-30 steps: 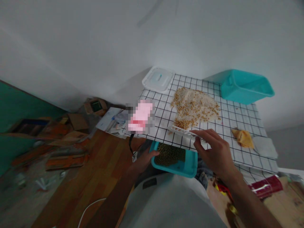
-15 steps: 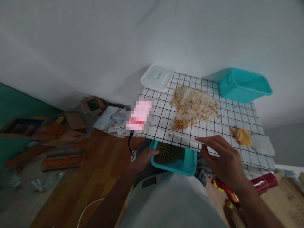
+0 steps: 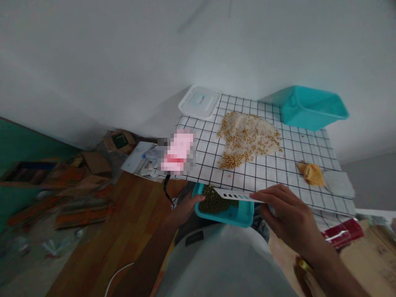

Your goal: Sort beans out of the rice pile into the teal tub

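My left hand grips the left end of a teal plastic container, its thumb over the rim. Small green beans, seemingly mung beans, fill much of the container, and its right part shows bare bottom. Between the thumb and fingers of my right hand is a thin white strip with a row of dark slots. The strip is tilted over the container, its far tip above the beans. On the table behind lies a spread pile of yellow soybeans and pale grains.
A white lid lies at the back left of the grid-patterned table. A taller teal bin stands at the back right. Nearby are a yellow cloth, a blurred-out pink object and cardboard boxes on the floor.
My right hand has brought the white strip from the table's front edge toward me, over the container, and turned it so its slotted face shows. My left hand stays on the container.
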